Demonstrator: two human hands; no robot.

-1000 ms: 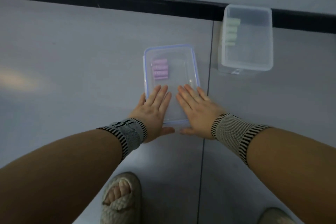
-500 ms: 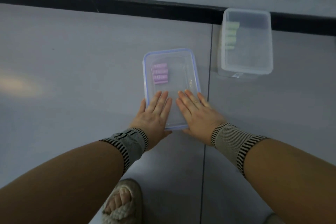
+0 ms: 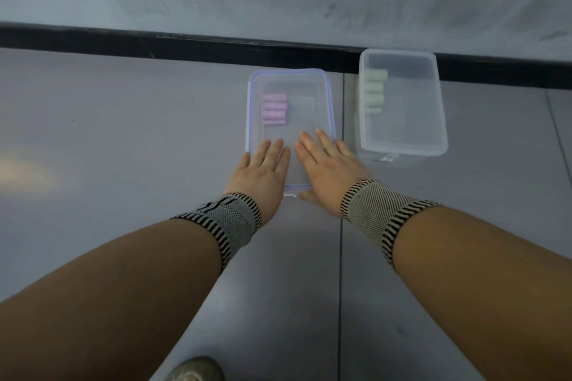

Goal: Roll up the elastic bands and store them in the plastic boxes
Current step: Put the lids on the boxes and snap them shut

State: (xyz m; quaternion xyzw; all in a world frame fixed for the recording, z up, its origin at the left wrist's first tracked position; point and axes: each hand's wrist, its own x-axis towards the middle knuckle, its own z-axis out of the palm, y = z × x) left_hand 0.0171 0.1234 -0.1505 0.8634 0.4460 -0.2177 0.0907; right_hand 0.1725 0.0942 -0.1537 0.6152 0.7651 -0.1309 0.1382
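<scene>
Both hands, left hand (image 3: 263, 171) and right hand (image 3: 328, 170), lie flat with straight fingers on the smooth clear lid of the blue-rimmed box (image 3: 330, 108) holding pink rolls (image 3: 274, 108). Right of it, another clear box (image 3: 441, 120) holds green rolls (image 3: 374, 91).

Lidded box (image 3: 290, 83) now sits further from the person, up near the black baseboard (image 3: 185, 46) and just left of the second box (image 3: 402, 145); a second ago it was well short of it. Both hands, left hand (image 3: 263, 173) and right hand (image 3: 328, 170), flat on the lid, travel with it, arms more extended. Foot (image 3: 195, 370) slips mostly out at the bottom edge.
</scene>
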